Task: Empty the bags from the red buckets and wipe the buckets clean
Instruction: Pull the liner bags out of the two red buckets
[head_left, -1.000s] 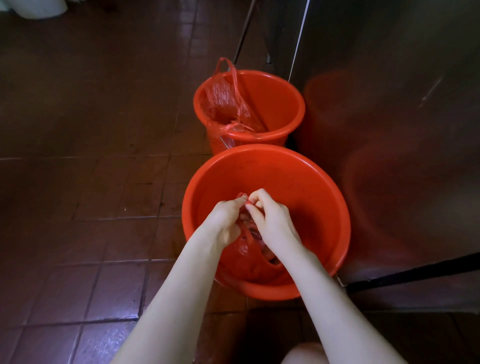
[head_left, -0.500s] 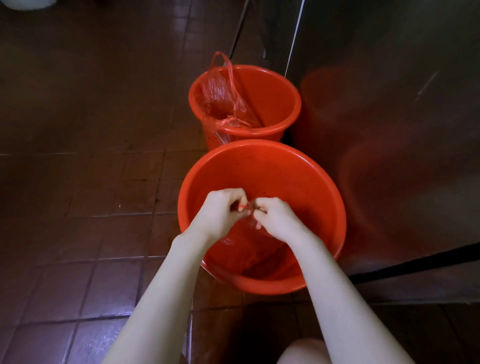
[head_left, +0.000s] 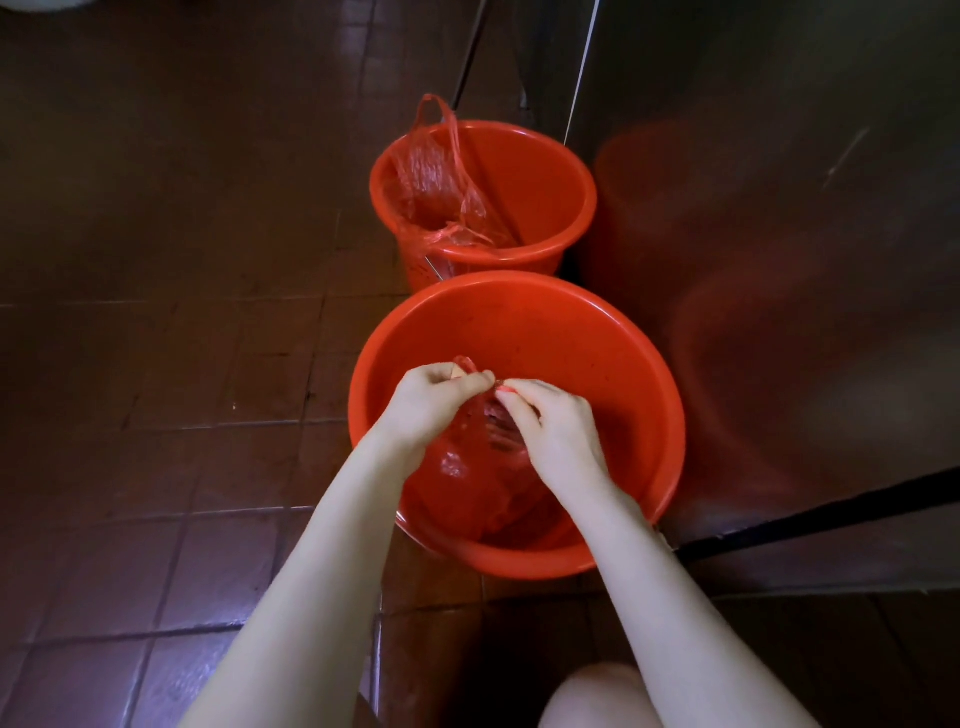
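Observation:
Two red buckets stand on the tiled floor. The near bucket (head_left: 613, 364) is wide and holds a thin red plastic bag (head_left: 467, 467). My left hand (head_left: 431, 400) and my right hand (head_left: 550, 426) are both over this bucket and pinch the bag's top between fingers and thumb, the fingertips almost meeting. The bag hangs down between my wrists into the bucket. Behind it the far bucket (head_left: 540, 176) is smaller and holds another crumpled red plastic bag (head_left: 436, 192) whose handle loop sticks up over the left rim.
Dark red-brown floor tiles (head_left: 156, 364) spread to the left. A shiny metal cabinet front (head_left: 779, 260) rises close on the right of both buckets and reflects them. My knee (head_left: 597, 696) shows at the bottom edge.
Both hands have shifted slightly while working the top of the bag in the near bucket; the bag's upper part now shows stretched between them. The buckets stay in place.

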